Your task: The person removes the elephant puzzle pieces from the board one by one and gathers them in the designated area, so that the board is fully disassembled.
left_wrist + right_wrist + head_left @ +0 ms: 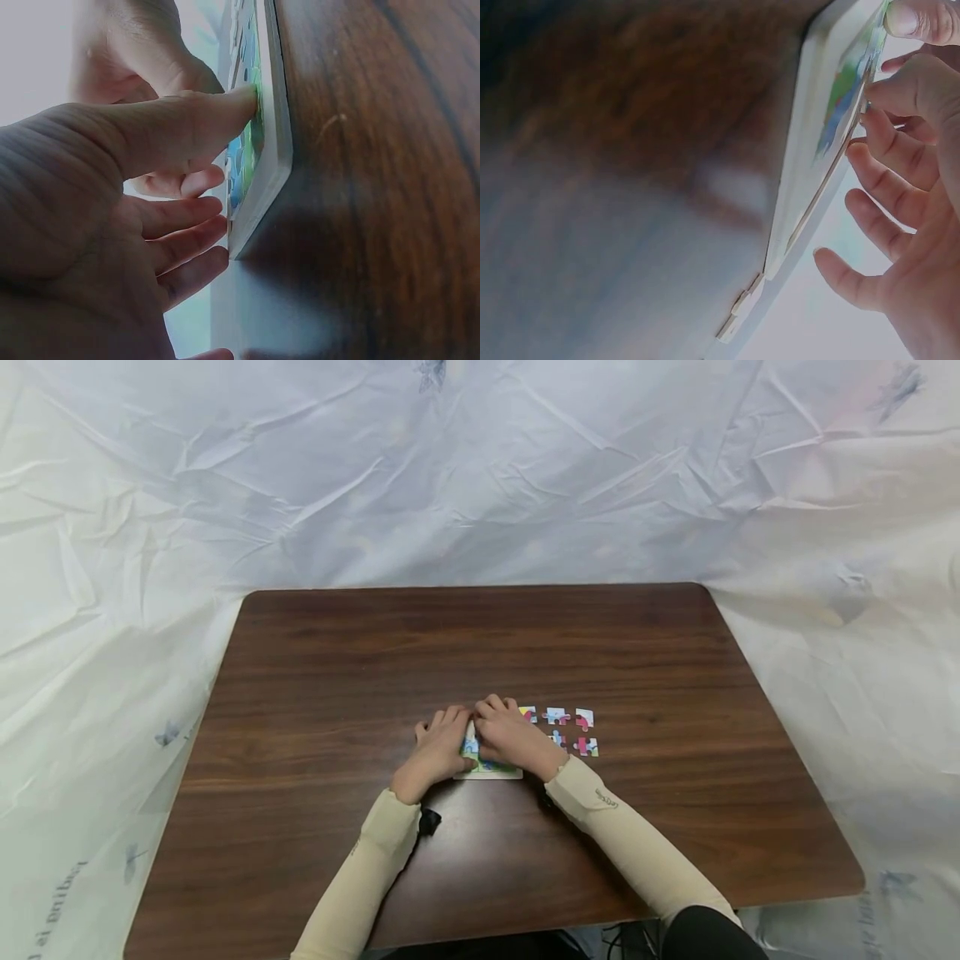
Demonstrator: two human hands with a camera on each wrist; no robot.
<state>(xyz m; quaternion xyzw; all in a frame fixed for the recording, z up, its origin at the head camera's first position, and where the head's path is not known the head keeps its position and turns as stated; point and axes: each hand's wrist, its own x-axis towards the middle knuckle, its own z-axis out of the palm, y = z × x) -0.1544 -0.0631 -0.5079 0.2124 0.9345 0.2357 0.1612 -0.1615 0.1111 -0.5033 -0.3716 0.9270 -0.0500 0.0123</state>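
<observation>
A puzzle board [491, 776] with a pale rim lies on the table, its green and blue picture partly hidden by both hands. On its left side is the left hand [437, 750]; in the left wrist view that hand's thumb [236, 109] presses the picture near the rim [279, 142], its fingers fairly straight along the side. Over the board's right part, the right hand [517, 737] has thumb and index tips together. Between them, in the right wrist view, a thin edge of a piece [865, 106] shows just at the board's surface.
Several loose puzzle pieces [585, 718], pink, blue and white, lie in two rows right of the board, some partly behind the right hand. A small black object [429, 822] is beside the left wrist. Pale sheeting [480, 510] hangs behind the brown table [480, 643].
</observation>
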